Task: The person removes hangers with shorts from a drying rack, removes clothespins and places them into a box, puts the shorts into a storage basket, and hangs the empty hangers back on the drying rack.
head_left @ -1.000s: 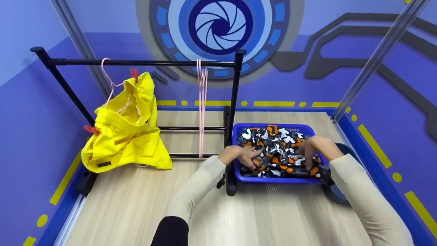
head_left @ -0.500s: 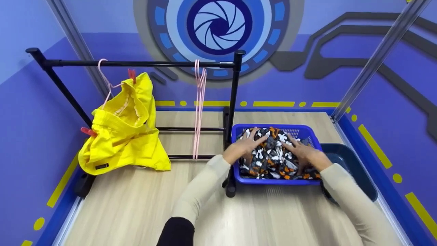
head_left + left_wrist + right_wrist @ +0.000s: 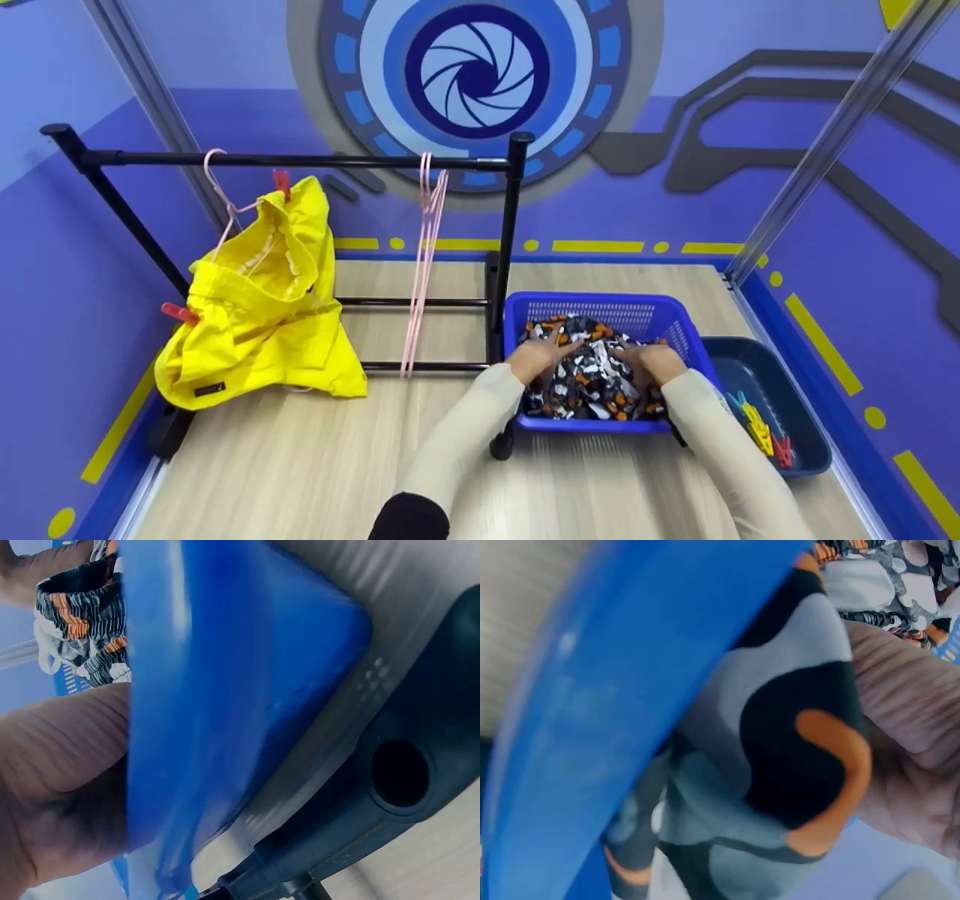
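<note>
A blue plastic basket (image 3: 600,426) holds a bunched garment (image 3: 592,375) printed in black, grey, white and orange. Its gathered elastic waistband (image 3: 82,604) shows in the left wrist view, with a white cord. My left hand (image 3: 534,358) presses on the garment's left side, thumb and fingers spread. On the other side lies my right hand (image 3: 654,364), its fingers reaching into the folds, tips partly hidden by cloth. In the right wrist view a fold of printed cloth (image 3: 802,742) stands between the basket rim and the hand.
A black rack (image 3: 315,159) stands left of the basket. From it hang yellow shorts (image 3: 262,322), clipped with red pegs to a pink hanger (image 3: 217,180), and several bare pink hangers (image 3: 424,277). A dark tub (image 3: 772,375) with coloured pegs (image 3: 759,431) sits to the right.
Both hands first move to the far part of the garment, then back nearer the front. The garment is bunched more tightly, baring the basket's back wall. The pegs in the tub come into view.
</note>
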`<state>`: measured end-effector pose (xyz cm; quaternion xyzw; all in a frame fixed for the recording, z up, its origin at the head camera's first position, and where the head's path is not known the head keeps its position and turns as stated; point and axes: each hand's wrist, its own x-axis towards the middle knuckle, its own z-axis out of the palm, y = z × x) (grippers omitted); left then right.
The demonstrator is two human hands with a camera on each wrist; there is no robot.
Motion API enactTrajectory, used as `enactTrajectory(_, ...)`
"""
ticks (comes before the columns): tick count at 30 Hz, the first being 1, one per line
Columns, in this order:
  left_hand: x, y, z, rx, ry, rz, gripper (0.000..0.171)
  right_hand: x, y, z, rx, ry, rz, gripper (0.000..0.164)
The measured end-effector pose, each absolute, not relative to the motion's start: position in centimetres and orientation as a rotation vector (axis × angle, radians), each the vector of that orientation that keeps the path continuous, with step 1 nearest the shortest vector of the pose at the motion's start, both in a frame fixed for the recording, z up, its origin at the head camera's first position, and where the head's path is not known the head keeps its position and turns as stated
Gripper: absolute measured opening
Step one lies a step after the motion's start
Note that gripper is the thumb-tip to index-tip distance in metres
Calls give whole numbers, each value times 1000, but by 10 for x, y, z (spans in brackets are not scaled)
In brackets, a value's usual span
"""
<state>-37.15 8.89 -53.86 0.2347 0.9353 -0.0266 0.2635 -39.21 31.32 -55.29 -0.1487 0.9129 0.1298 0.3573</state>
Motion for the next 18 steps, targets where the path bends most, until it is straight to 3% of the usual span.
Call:
enactTrajectory(10, -374, 94, -570, 581, 2532, 36, 103, -373, 315, -550, -184, 2447, 8, 110)
enactTrajectory(18, -362, 94, -562, 541, 2577, -42, 95, -369, 313, -551, -199, 2474, -67, 96)
